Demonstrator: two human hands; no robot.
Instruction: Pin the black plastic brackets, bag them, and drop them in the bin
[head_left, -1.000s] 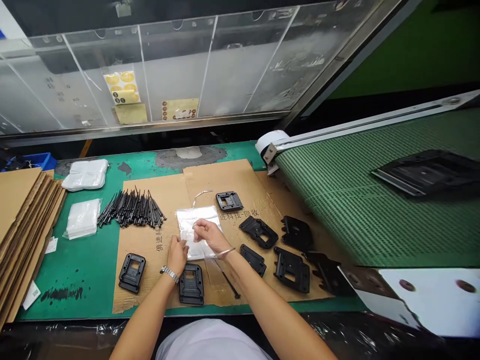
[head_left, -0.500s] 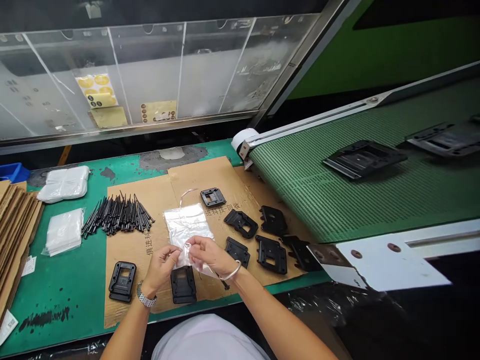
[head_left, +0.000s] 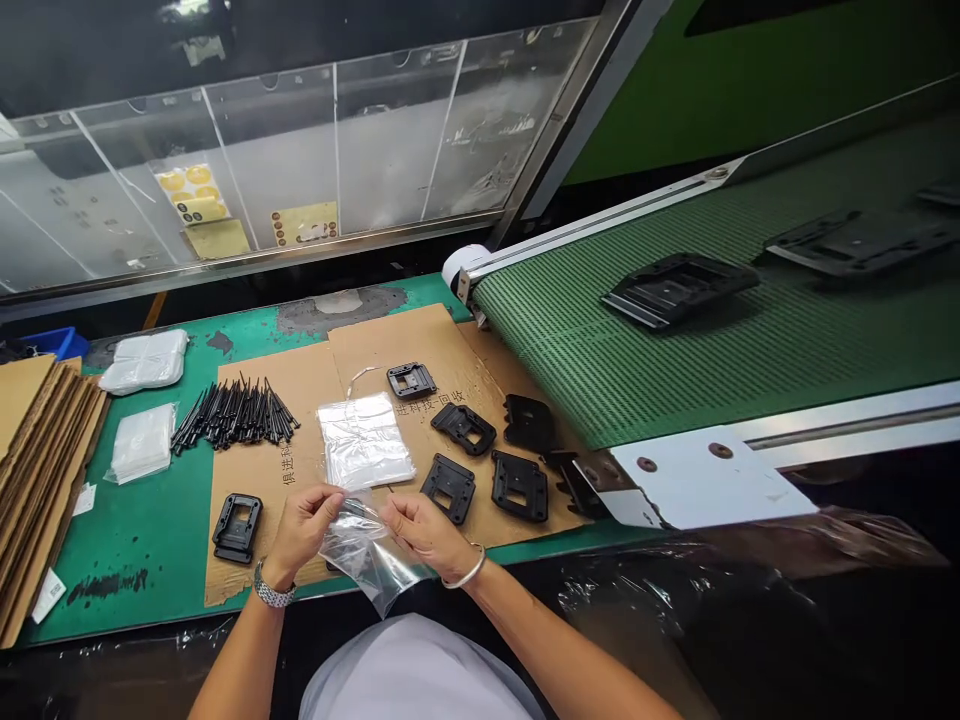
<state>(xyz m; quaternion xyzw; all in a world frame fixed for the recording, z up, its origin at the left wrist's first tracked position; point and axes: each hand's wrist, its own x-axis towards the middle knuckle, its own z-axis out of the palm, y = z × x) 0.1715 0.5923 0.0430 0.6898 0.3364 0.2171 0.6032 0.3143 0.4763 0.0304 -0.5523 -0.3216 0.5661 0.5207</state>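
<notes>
black bracket (head_left: 941,194), cut off, blurred, seemingly plastic

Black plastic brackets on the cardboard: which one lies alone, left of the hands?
The bracket at the cardboard's left edge, beside the left hand; the other visible brackets sit grouped right of the clear plastic bag.

Two hands (head_left: 302,530), seven black brackets (head_left: 519,485), three on conveyor belt (head_left: 540,350)

Head-worn camera looks down onto the workbench (head_left: 150,530).
</notes>
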